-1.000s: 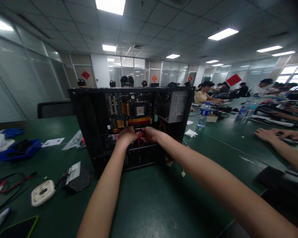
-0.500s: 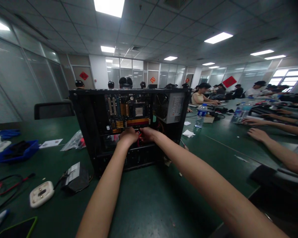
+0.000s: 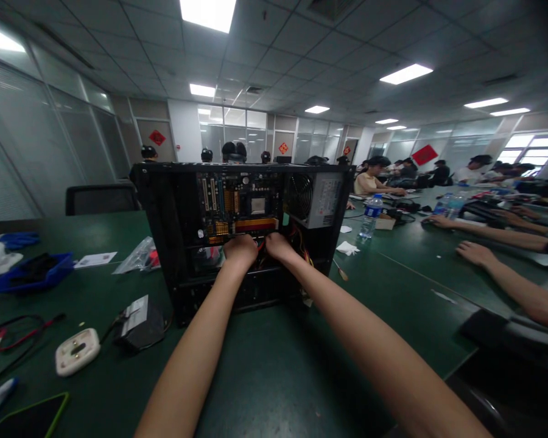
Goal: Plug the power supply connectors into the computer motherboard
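left hand [image 3: 241, 250] and right hand [image 3: 279, 246] reach inside an open computer case [image 3: 265, 289] on the surface [image 3: 260, 365].
red wires [image 3: 260, 245] show between them, below the circuit board [image 3: 244, 198]; i cannot tell if either grip is clamped. a hard tug could strain the wires.

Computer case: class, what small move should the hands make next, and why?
Perhaps shift the left hand slightly aside to expose the red cable; with the right hand close by inside the open computer case, what either holds is hard to see.
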Demonstrator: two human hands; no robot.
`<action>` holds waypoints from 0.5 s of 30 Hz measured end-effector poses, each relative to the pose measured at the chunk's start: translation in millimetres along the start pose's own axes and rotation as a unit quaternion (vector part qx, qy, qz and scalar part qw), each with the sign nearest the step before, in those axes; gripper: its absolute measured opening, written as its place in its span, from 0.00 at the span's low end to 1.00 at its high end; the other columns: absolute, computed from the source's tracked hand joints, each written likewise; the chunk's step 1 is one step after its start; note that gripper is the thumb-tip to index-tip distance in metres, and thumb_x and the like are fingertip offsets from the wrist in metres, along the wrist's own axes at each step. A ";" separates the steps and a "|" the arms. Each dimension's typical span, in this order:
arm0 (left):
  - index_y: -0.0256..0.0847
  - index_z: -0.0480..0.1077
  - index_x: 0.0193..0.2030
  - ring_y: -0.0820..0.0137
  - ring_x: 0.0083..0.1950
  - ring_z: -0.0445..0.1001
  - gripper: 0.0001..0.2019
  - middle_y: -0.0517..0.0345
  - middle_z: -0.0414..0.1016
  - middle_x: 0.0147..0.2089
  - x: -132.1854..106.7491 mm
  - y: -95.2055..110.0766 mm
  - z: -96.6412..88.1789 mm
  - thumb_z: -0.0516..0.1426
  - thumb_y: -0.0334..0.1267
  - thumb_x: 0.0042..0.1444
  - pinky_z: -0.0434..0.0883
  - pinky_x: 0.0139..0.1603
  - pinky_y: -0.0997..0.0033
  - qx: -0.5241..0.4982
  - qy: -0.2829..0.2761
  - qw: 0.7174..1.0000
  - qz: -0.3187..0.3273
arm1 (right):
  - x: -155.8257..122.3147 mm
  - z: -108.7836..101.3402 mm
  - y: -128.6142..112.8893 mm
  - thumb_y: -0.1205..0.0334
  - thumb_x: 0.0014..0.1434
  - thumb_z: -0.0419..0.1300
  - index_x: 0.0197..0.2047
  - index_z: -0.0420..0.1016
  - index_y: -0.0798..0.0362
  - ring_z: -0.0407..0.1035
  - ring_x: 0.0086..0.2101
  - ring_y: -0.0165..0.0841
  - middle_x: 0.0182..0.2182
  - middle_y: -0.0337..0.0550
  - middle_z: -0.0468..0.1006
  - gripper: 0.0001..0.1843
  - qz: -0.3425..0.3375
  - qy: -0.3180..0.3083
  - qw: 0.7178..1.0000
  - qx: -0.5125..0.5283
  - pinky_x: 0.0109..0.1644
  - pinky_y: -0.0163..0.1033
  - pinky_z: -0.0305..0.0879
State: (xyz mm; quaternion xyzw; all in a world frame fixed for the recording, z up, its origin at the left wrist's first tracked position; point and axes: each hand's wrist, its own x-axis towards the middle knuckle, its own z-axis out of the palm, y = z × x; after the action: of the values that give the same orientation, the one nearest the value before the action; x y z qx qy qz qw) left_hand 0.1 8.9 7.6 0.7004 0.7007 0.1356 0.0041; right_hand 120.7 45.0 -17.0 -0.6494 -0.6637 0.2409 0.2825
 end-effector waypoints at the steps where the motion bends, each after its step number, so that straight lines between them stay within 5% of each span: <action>1: 0.34 0.78 0.52 0.53 0.54 0.79 0.21 0.35 0.79 0.53 0.6 0.2 0.4 0.48 0.40 0.65 0.75 0.50 0.61 0.002 0.001 1.000 0.000 | 0.0 -1.3 1.7 0.68 0.68 0.49 0.40 0.79 0.61 0.75 0.49 0.45 0.45 0.65 0.80 0.16 -0.020 0.008 0.999 -0.033 0.47 0.38 0.66; 8: 0.34 0.79 0.51 0.52 0.53 0.79 0.20 0.35 0.80 0.51 5.8 1.9 3.3 0.49 0.39 0.65 0.75 0.50 0.60 0.008 0.008 1.000 -0.002 | -2.4 -12.7 13.9 0.64 0.70 0.49 0.46 0.80 0.59 0.76 0.49 0.41 0.47 0.60 0.81 0.18 -0.128 0.011 0.976 -0.177 0.48 0.35 0.64; 15: 0.33 0.79 0.50 0.51 0.51 0.80 0.20 0.35 0.80 0.50 4.7 3.1 4.1 0.49 0.39 0.64 0.76 0.48 0.60 0.018 0.022 1.000 0.006 | -8.3 -14.6 7.8 0.62 0.70 0.48 0.48 0.80 0.58 0.77 0.46 0.42 0.46 0.60 0.82 0.19 -0.138 0.033 0.958 -0.248 0.45 0.37 0.66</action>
State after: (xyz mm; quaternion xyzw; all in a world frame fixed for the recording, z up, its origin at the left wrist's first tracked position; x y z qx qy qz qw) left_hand 3.8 14.2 5.2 0.7011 0.6990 0.1389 -0.0247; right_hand 136.4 36.4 -12.3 -0.6087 -0.7761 0.0059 0.1650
